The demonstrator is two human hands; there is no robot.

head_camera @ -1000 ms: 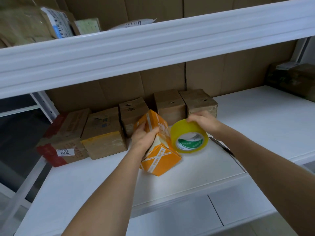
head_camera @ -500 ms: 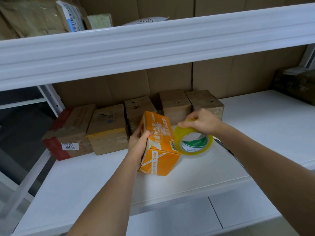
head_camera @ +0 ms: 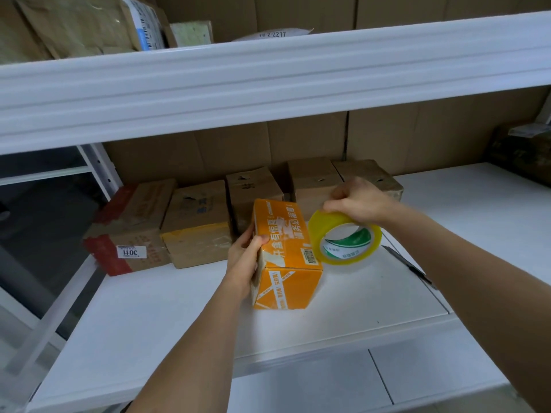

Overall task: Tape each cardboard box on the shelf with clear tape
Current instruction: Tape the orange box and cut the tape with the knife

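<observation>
An orange cardboard box (head_camera: 284, 257) with white print sits on the white shelf (head_camera: 179, 308), its long top face turned up. My left hand (head_camera: 244, 257) grips its left side, thumb on the top edge. My right hand (head_camera: 356, 201) holds a yellowish roll of clear tape (head_camera: 346, 241) from above, its left rim touching the box's right top edge. Behind stand several brown cardboard boxes (head_camera: 196, 222) in a row against the back wall.
A box with red tape and a white label (head_camera: 131, 231) stands at the far left of the row. A dark cutter (head_camera: 408, 265) lies on the shelf under my right forearm. The upper shelf's white beam (head_camera: 268, 73) hangs overhead. A dark parcel (head_camera: 521, 156) sits at far right.
The orange box went from tilted on an edge to flat on the shelf. My right hand lifted the tape roll and brought it against the box's right top edge.
</observation>
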